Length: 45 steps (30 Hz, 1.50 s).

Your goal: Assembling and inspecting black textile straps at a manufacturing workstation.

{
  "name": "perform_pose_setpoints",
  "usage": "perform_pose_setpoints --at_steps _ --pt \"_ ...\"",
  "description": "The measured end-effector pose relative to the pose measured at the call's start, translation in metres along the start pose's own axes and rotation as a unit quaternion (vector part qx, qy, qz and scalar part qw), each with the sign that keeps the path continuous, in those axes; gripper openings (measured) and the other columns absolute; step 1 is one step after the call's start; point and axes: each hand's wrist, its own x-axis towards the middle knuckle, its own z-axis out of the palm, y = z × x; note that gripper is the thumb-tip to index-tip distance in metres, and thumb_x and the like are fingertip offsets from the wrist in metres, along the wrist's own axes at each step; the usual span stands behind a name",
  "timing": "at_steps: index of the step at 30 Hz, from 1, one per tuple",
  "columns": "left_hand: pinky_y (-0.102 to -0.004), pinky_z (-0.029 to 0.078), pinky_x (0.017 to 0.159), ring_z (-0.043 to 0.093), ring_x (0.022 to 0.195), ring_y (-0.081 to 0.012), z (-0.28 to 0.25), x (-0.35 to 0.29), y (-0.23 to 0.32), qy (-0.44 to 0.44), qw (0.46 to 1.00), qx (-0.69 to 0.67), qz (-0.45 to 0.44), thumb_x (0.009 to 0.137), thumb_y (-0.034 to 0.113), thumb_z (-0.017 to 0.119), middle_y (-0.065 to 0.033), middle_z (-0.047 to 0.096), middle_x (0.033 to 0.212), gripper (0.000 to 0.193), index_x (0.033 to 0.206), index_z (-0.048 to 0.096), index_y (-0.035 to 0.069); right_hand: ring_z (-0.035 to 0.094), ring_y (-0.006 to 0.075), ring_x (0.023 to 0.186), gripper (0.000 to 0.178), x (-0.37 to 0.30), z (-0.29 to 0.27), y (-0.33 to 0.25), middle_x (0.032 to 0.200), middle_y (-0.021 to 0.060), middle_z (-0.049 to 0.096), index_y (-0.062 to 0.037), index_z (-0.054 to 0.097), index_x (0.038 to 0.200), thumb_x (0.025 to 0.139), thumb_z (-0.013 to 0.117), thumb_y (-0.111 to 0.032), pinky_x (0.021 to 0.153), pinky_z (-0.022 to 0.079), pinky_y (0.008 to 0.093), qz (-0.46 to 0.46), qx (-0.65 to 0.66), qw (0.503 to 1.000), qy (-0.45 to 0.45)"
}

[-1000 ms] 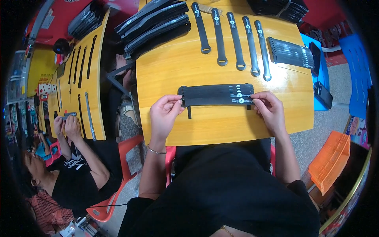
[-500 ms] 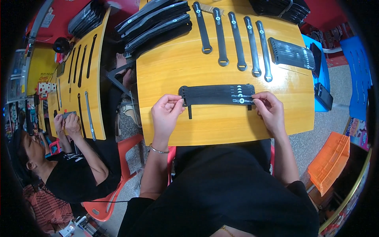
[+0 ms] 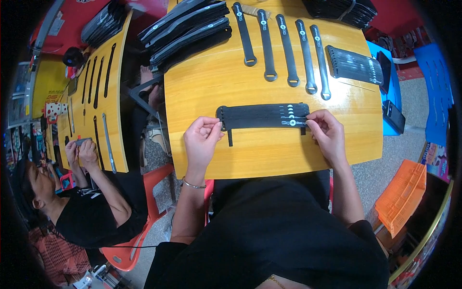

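Note:
A fanned set of black straps (image 3: pixel 257 117) lies crosswise on the yellow wooden table in front of me. The straps overlap closely, with slotted round ends at the left and white print near the right end. My left hand (image 3: pixel 201 140) pinches the lower left end, fingers curled. At the opposite end, my right hand (image 3: pixel 328 134) grips the lower right corner between thumb and fingers. Two narrow black strips stick out beneath the set, a left strip (image 3: pixel 230 138) and a right strip (image 3: pixel 303 130); their upper parts are hidden.
Beyond my hands, several single straps (image 3: pixel 288 53) lie in a row. A fanned strap pile (image 3: pixel 353 66) is at their right, tall strap stacks (image 3: pixel 190 36) at far left. A blue tray (image 3: pixel 392 124) holds phones. An orange crate (image 3: pixel 399 197) stands right. A co-worker (image 3: pixel 91 207) sits left.
The straps overlap slightly more at the right end, so less of the second strap's print shows. Both hands stay at the ends with almost no movement.

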Motion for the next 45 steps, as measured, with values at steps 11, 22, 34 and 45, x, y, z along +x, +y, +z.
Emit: perform_pose_setpoints --at_steps 11,22,34,45 --pt "-0.0188 0.053 0.059 0.062 0.064 -0.0075 0.001 -0.001 0.000 0.002 1.000 0.009 0.007 0.085 -0.002 0.062 -0.0040 0.062 0.076 0.005 0.089 0.059 -0.003 0.052 0.0032 0.059 0.016 0.003 0.003 -0.001 0.069 -0.0001 0.055 -0.0022 0.050 0.090 0.083 0.065 -0.003 0.050 0.043 0.0180 0.018 -0.002 1.000 0.015" --pt "-0.0189 0.053 0.059 0.061 0.065 -0.0073 0.001 0.000 0.002 -0.003 1.000 0.000 0.007 0.085 -0.002 0.062 -0.0051 0.062 0.077 0.005 0.089 0.059 -0.004 0.057 0.0055 0.057 0.020 0.005 0.004 -0.009 0.067 0.0018 0.056 -0.0034 0.046 0.085 0.083 0.066 -0.004 0.048 0.044 0.0199 0.032 -0.030 0.999 0.028" --pt "-0.0185 0.052 0.059 0.061 0.065 -0.0071 0.001 -0.001 0.000 -0.001 1.000 -0.004 0.010 0.085 -0.002 0.061 -0.0051 0.062 0.077 0.005 0.089 0.058 -0.004 0.057 0.0064 0.056 0.022 0.006 0.005 -0.008 0.064 0.0028 0.057 -0.0039 0.045 0.082 0.081 0.068 -0.004 0.048 0.044 0.0206 0.024 -0.074 0.996 0.039" --pt "-0.0180 0.052 0.058 0.061 0.064 -0.0065 0.002 -0.001 0.000 0.004 1.000 0.005 0.010 0.085 -0.002 0.061 -0.0048 0.062 0.075 0.005 0.089 0.059 -0.004 0.059 0.0068 0.057 0.022 0.006 0.006 -0.011 0.064 0.0030 0.058 -0.0038 0.045 0.082 0.081 0.068 -0.003 0.048 0.045 0.0206 0.037 -0.070 0.996 0.041"
